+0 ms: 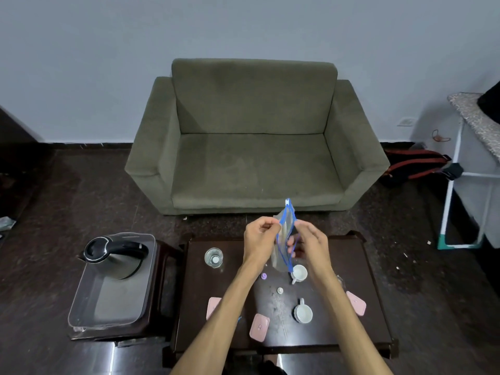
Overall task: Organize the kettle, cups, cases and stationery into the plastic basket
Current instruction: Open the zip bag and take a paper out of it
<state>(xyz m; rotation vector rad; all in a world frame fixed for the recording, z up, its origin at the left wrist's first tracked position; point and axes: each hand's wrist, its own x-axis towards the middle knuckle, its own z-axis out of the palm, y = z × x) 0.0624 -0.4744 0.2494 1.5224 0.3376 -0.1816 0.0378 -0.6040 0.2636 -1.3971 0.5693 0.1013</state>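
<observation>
The plastic basket (108, 299) sat on a stool left of the table (338, 331), the kettle (116, 257) already inside; above the table both hands, left hand (259, 239) and right hand (311, 246), pinched a blue-edged zip pouch (284, 239) open; I judged they should spread its mouth evenly; pink cases (259, 327), cups (303, 313) waited.

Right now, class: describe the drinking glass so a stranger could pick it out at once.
Find the dark wooden coffee table in front of the green sofa. At its far left corner stands the clear glass. Unlike the two white handled cups, it is transparent and handleless.
</observation>
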